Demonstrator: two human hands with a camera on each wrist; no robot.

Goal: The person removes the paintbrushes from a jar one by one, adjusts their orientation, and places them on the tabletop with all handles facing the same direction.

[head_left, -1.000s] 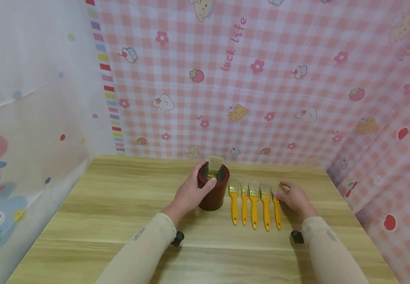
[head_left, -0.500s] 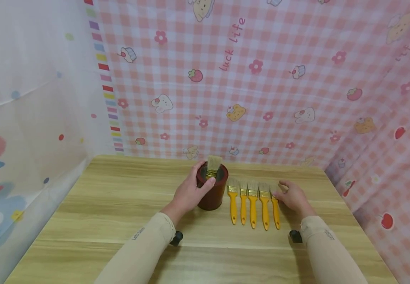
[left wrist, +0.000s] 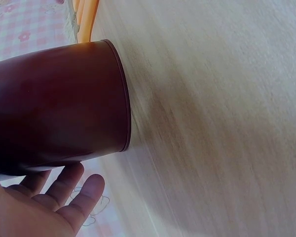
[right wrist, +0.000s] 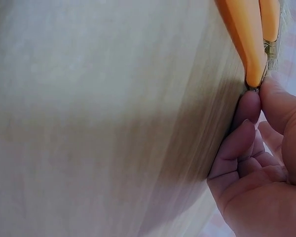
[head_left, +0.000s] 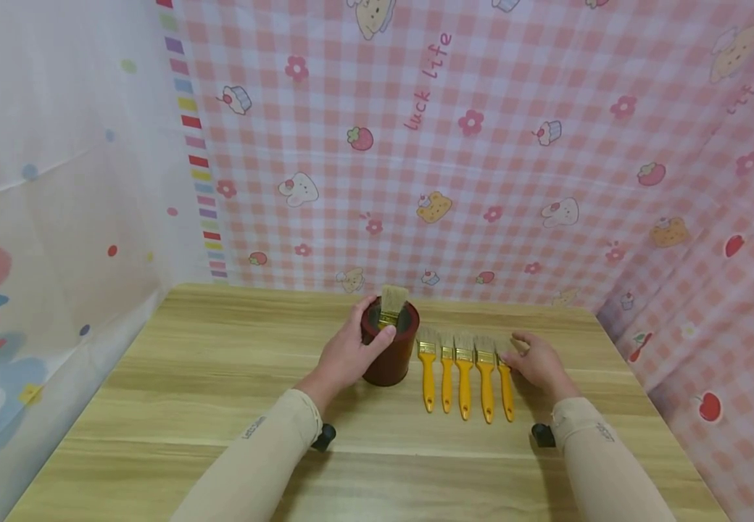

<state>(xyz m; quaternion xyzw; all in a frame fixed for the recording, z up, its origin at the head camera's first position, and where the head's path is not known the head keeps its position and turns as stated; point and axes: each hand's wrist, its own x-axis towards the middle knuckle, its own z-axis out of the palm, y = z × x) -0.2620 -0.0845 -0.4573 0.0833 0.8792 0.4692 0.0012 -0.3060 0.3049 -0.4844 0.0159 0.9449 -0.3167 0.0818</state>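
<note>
A dark reddish-brown cylindrical holder (head_left: pixel 390 362) stands upright on the table, and one paintbrush (head_left: pixel 393 299) pokes out of its mouth, bristles up. My left hand (head_left: pixel 349 355) grips this holder near the top, thumb at the rim; the left wrist view shows the fingers (left wrist: pixel 86 195) along its side. To the right lies a row of several paintbrushes with yellow handles, bristles away from me. My right hand (head_left: pixel 541 366) pinches the rightmost paintbrush (head_left: pixel 507 395) at its metal band, thumb and index finger meeting there in the right wrist view. Its bristles are mostly hidden.
The wood-grain table (head_left: pixel 220 341) ends at a pink checked cloth (head_left: pixel 325 232) behind. A white patterned cloth (head_left: pixel 70 217) hangs on the left. Black pieces (head_left: pixel 544 436) show beneath both sleeves. The nearest lying paintbrush (head_left: pixel 428 380) is close beside the holder.
</note>
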